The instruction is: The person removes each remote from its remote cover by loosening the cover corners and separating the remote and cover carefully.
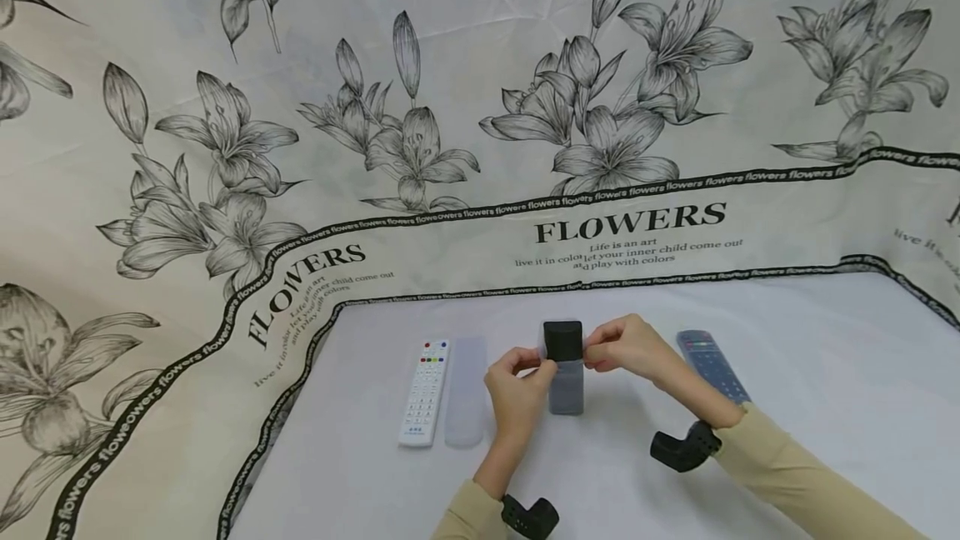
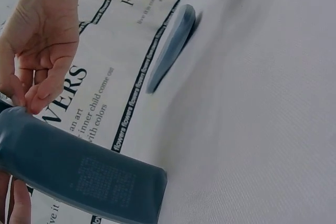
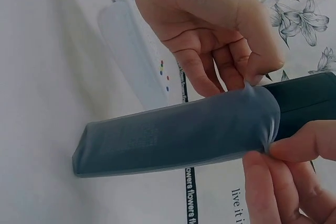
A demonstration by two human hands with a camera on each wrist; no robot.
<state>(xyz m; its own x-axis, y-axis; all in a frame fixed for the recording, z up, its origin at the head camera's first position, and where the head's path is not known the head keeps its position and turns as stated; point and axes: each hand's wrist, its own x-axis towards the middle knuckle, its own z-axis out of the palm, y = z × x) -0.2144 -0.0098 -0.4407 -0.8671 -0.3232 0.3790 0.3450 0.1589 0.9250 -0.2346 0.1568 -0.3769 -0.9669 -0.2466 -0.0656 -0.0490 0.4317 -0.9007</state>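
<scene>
A black remote control (image 1: 562, 340) sits partly inside a translucent protective sleeve (image 1: 566, 394), held up over the table. Its bare end sticks out at the top, and small printed text shows faintly through the sleeve (image 2: 100, 174). My left hand (image 1: 517, 394) pinches the sleeve's open edge on the left side. On the opposite side, my right hand (image 1: 630, 348) pinches the same edge between thumb and fingers. In the right wrist view the sleeve's rim (image 3: 272, 111) is bunched and stretched around the remote where both hands grip it.
Left of the hands lie a white remote control (image 1: 425, 394) and a flat translucent sleeve (image 1: 466, 394) beside it. A blue-looking remote (image 1: 712, 365) lies to the right, partly behind the right forearm. A flower-printed cloth (image 1: 420, 257) rises behind the white table surface (image 1: 352, 415).
</scene>
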